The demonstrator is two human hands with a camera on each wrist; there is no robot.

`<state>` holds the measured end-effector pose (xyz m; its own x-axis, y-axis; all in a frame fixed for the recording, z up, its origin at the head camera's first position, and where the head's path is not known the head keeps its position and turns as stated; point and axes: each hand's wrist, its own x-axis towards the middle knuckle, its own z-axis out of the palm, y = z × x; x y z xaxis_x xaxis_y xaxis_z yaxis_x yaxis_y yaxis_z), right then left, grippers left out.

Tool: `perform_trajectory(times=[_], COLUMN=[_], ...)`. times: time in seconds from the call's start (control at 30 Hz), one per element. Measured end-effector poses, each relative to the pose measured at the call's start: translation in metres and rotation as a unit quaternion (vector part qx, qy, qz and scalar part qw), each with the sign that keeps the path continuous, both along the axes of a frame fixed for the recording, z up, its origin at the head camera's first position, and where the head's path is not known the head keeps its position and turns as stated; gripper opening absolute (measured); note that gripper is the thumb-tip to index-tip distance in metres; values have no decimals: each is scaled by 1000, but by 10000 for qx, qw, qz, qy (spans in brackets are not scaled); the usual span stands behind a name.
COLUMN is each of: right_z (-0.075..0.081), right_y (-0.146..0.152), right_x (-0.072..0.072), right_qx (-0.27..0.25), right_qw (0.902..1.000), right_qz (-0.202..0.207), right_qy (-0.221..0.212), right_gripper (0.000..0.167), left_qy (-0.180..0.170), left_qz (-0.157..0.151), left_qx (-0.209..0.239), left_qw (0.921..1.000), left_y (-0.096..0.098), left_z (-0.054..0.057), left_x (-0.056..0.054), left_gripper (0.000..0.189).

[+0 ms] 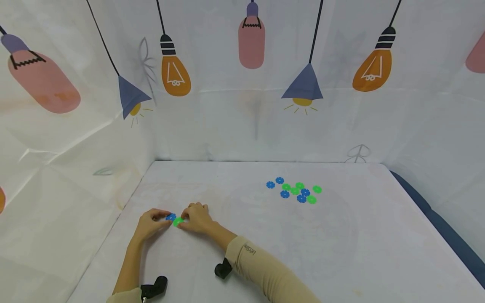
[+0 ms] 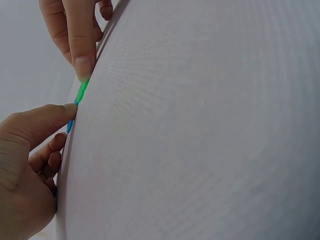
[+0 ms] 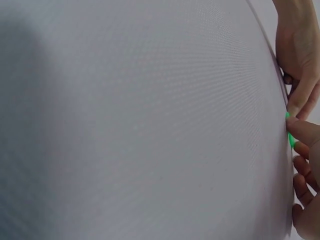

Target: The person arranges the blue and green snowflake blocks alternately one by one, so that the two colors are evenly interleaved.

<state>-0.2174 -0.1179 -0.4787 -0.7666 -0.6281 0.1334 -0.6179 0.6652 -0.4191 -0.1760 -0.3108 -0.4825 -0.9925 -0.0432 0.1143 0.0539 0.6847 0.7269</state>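
At the left part of the white table, my left hand (image 1: 149, 225) pinches a blue notched disc (image 1: 171, 216) between thumb and finger. My right hand (image 1: 198, 217) pinches a green notched disc (image 1: 178, 221) right beside it, and the two discs meet edge to edge. In the left wrist view the green disc (image 2: 82, 91) and the blue disc (image 2: 70, 122) appear edge-on, low over the tabletop. The right wrist view shows the green disc (image 3: 290, 131) at the right thumb, with the blue one hidden behind fingers.
Several loose blue and green discs (image 1: 295, 191) lie scattered toward the back right of the white table (image 1: 303, 252). White sheeting printed with lamps (image 1: 219, 126) rises behind the table and on both sides. Black wrist cameras (image 1: 154, 288) sit at both sleeves.
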Motion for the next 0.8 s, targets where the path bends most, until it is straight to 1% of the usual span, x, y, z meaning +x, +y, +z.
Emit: perform_trajectory(times=[0.1,0.43,0.8], right_z=[0,0,-1], right_y=[0,1,1], right_x=[0,1,0], right_qx=[14,-10,8], right_qw=[10000,10000,10000], right_qz=[-6,-45,-28], right_qy=[-4,22,31], right_gripper=[29,28,28], left_qy=[-18,-114,-53], left_qz=[-41,38,-35], left_qx=[7,3,46], left_qw=[10000,9999,10000], left_y=[0,1,0], left_z=[0,2,2], left_x=[0,1,0], left_gripper=[31,31,31])
